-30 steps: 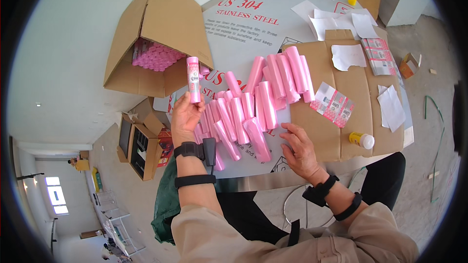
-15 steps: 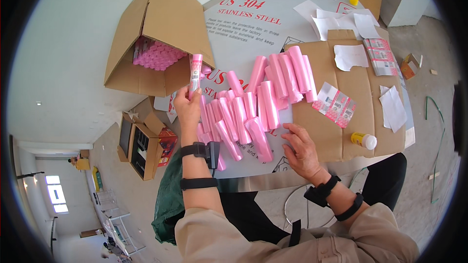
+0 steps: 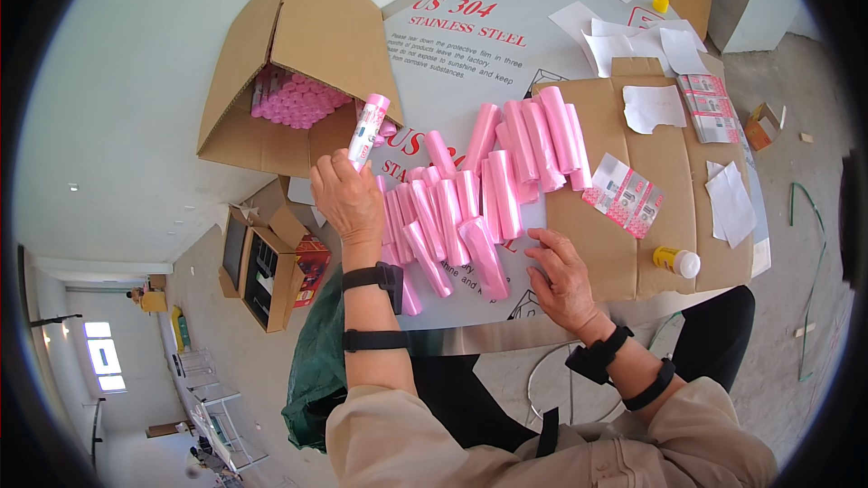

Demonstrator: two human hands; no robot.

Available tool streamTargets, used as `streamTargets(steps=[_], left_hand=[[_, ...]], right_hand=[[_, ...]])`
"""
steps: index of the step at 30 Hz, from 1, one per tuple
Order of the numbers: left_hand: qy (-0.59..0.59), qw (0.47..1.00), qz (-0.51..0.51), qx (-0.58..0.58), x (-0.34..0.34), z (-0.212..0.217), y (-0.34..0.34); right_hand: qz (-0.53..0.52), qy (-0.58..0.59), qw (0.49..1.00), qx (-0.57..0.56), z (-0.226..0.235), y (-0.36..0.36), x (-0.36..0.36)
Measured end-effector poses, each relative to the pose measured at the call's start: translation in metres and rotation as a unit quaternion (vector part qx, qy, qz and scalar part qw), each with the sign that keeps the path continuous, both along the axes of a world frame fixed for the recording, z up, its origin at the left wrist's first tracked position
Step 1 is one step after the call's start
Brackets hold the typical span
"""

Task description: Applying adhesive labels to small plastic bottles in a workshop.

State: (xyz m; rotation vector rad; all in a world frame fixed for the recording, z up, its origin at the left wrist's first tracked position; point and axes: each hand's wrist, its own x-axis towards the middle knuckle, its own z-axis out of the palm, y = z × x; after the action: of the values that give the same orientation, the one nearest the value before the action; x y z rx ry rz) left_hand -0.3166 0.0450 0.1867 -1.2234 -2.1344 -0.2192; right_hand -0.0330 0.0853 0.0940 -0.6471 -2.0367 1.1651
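Observation:
In my left hand (image 3: 347, 197) is a pink plastic roll (image 3: 369, 131), likely a bag roll, wrapped in a printed pink-and-white label. It tilts upward in front of the open cardboard box (image 3: 339, 9), inside which many similar pink rolls (image 3: 303, 101) are stacked with their ends showing. Several unlabelled pink rolls (image 3: 500, 194) lie in a loose heap on the table, between my two hands. My right hand (image 3: 562, 280) hovers at the heap's right side near the table's front edge, fingers spread and holding nothing.
A flattened cardboard sheet (image 3: 633, 267) covers the table's right part. On it are a printed label sheet (image 3: 626, 196), a yellow glue bottle (image 3: 675, 262) with a white cap, a label stack (image 3: 708, 108) and white papers (image 3: 729, 203). An open carton (image 3: 271, 267) stands left, below the table.
My left hand has turned over so its back shows, and the labelled roll now leans more to the right. My right hand has barely moved.

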Motion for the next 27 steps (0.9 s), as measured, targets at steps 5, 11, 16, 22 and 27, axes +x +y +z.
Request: streamTargets(steps=[5, 11, 16, 22, 27], left_hand=[[0.033, 0.999, -0.039, 0.016, 0.013, 0.014, -0.004], [0.081, 0.985, -0.142, 0.052, 0.072, 0.031, 0.003], [0.107, 0.965, -0.221, 0.095, 0.118, 0.031, 0.001], [0.071, 0.954, -0.260, 0.131, 0.152, 0.032, -0.002], [-0.002, 0.948, -0.270, 0.168, 0.166, 0.017, -0.001]], right_hand=[[-0.006, 0.001, 1.000, 0.007, 0.006, 0.000, -0.001], [-0.004, 0.028, 0.945, -0.325, 0.043, 0.008, -0.008], [0.092, 0.281, 0.812, -0.502, 0.094, 0.024, -0.040], [0.119, 0.375, 0.736, -0.550, 0.100, 0.027, -0.036], [0.113, 0.364, 0.743, -0.550, 0.085, 0.027, -0.028]])
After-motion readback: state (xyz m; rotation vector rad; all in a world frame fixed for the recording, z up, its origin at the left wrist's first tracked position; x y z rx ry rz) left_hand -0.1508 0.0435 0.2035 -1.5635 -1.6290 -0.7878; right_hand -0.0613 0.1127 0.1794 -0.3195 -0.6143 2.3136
